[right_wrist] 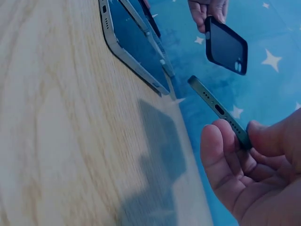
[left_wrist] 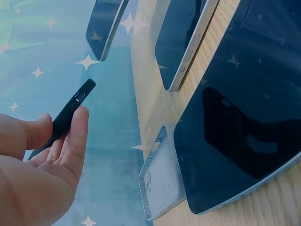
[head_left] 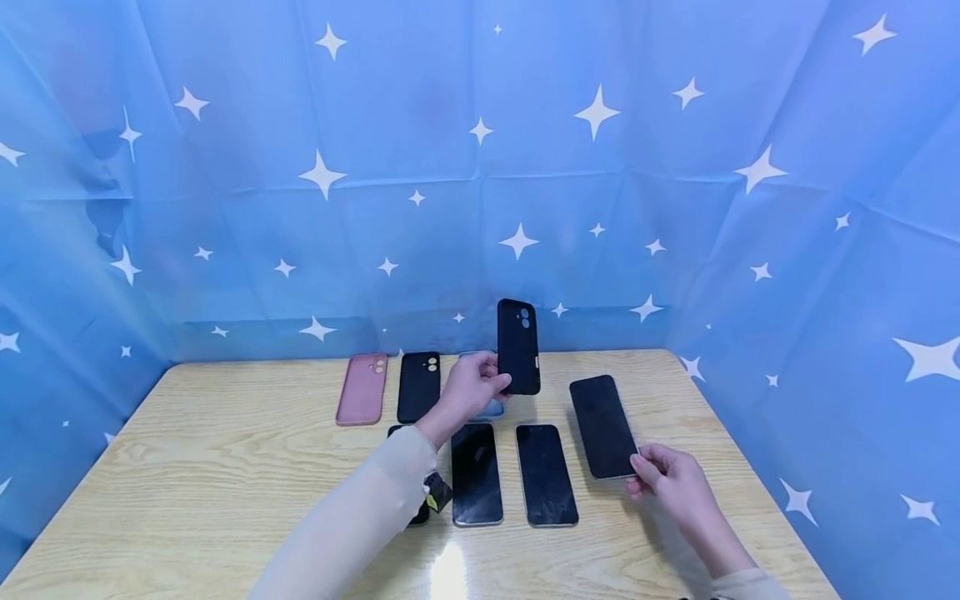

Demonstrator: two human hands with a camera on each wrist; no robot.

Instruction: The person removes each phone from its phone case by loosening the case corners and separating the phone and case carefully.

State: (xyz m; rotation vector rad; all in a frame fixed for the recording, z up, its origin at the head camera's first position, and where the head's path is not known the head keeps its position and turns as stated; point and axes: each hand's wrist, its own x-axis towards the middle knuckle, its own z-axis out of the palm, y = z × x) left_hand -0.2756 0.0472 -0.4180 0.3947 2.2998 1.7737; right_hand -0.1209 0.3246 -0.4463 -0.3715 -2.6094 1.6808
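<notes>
My left hand pinches a black phone case by its lower left corner and holds it upright above the table; the camera cutouts are near its top. On the right, my right hand grips a smartphone with a dark screen by its lower right corner, raised off the table. The right wrist view shows the bottom edge of that phone, with its charging port, between thumb and fingers. Behind my left hand lies a light blue case, partly hidden by the hand and the black case.
A pink case and another black case lie at the table's back. Two dark-screened phones lie in front, and a third phone is mostly covered by my left arm. A star-patterned blue curtain surrounds the wooden table.
</notes>
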